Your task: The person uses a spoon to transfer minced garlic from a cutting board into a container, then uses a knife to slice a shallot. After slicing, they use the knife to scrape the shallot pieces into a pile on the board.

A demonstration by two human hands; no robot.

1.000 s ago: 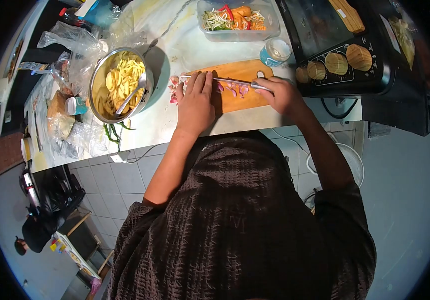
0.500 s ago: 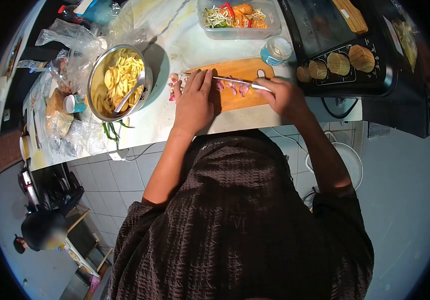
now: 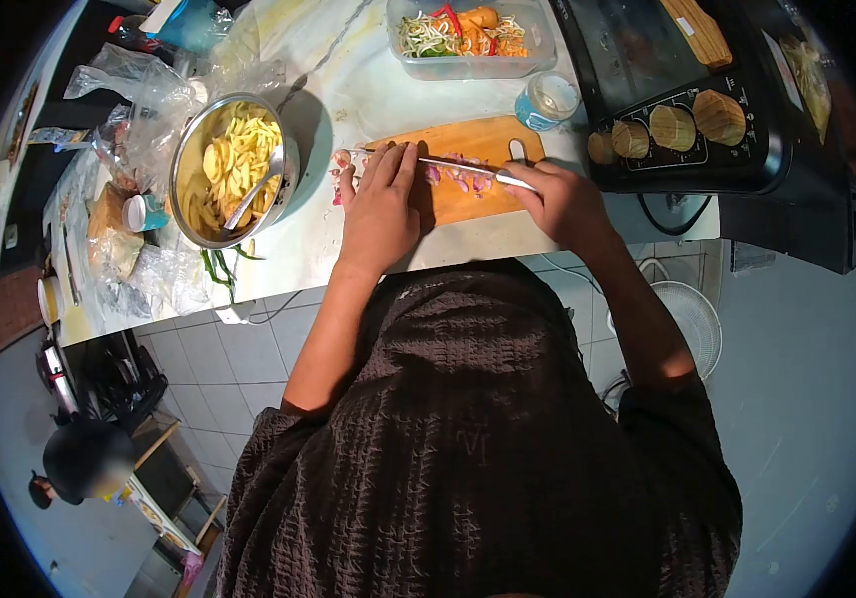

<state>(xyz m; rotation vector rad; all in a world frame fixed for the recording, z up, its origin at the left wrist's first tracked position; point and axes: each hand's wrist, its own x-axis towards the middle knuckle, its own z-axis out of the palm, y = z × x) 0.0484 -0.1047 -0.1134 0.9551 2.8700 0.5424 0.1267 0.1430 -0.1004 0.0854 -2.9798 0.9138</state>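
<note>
A kitchen knife (image 3: 463, 165) lies across a wooden cutting board (image 3: 483, 206), its handle in my closed right hand (image 3: 566, 204). My left hand (image 3: 381, 214) rests with fingers stretched out over the tip end of the blade, at the board's left side. Whether anything lies beneath those fingers is hidden. Chopped purple shallot pieces (image 3: 461, 181) are spread along the blade. Beside my left thumb, several shallots and bits of reddish peel (image 3: 339, 167) lie on the worktop.
To the left stands a metal pot (image 3: 179, 204) of yellow strips with a spoon (image 3: 253, 201), near green chillies (image 3: 217, 271) and plastic bags (image 3: 149, 85). Behind the board are a container of vegetables (image 3: 478, 68) and a jar (image 3: 546, 103). A black stove (image 3: 687, 164) borders the right.
My right hand and the knife handle have dipped slightly toward the board. The left hand stays over the blade's tip end. The view has shifted a little.
</note>
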